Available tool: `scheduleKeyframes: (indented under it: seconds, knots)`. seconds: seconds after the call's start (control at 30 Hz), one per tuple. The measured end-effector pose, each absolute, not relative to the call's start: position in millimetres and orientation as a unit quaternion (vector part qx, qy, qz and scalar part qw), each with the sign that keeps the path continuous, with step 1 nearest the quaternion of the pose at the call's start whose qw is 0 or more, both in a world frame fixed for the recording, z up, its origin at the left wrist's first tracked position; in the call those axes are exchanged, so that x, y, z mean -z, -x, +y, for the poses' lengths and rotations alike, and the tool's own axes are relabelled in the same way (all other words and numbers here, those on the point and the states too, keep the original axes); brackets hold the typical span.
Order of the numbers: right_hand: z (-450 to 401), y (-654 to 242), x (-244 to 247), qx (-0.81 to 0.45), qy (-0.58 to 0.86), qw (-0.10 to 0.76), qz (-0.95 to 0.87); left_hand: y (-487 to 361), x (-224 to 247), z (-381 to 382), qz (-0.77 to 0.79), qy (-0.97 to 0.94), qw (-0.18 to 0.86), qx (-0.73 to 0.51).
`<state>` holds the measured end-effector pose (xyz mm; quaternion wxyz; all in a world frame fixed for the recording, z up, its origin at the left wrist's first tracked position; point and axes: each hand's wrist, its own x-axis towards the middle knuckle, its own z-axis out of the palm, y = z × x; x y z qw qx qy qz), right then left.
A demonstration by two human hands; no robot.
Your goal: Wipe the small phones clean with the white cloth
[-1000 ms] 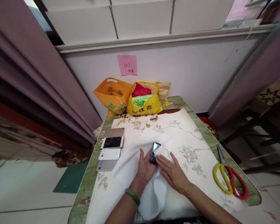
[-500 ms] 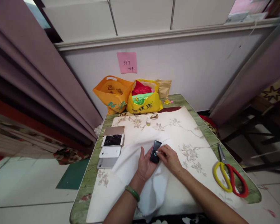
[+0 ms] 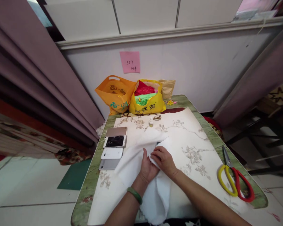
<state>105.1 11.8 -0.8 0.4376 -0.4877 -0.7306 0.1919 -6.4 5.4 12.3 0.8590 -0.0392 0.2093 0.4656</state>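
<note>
Phone [image 3: 158, 143] mostly hidden under white cloth [image 3: 160, 196]; right hand [image 3: 164, 160] pinching cloth; can't tell grip of left hand [image 3: 148, 168].

A smooth, rounded green bangle [image 3: 135, 194] circles the left wrist [image 3: 139, 185]. Both forearms [image 3: 122, 209] are bare.

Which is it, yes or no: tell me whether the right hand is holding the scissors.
No, the right hand is on the white cloth, while the scissors lie apart on the table's right side.
</note>
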Motion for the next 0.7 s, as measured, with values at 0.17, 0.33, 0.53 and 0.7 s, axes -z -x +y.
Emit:
scheduleKeyframes:
  seconds: [0.17,0.33,0.53,0.7]
  knots:
    - [26.8,-108.9,1.0,-0.172,0.533,0.452,-0.694,4.0,-13.5,9.0,0.2,-0.021,0.865,-0.46]
    - [35.0,-116.5,2.5,-0.146,0.567,0.51,-0.63,1.1,-10.1,7.2,0.232,-0.078,0.843,-0.479]
    - [32.1,-126.0,5.8,-0.253,0.568,0.552,-0.555,0.9,-7.1,0.4,0.256,-0.165,0.827,-0.472]
    - [34.2,-129.3,9.2,-0.316,0.578,0.541,-0.523,-9.2,-5.1,-2.2,0.361,-0.255,0.748,-0.495]
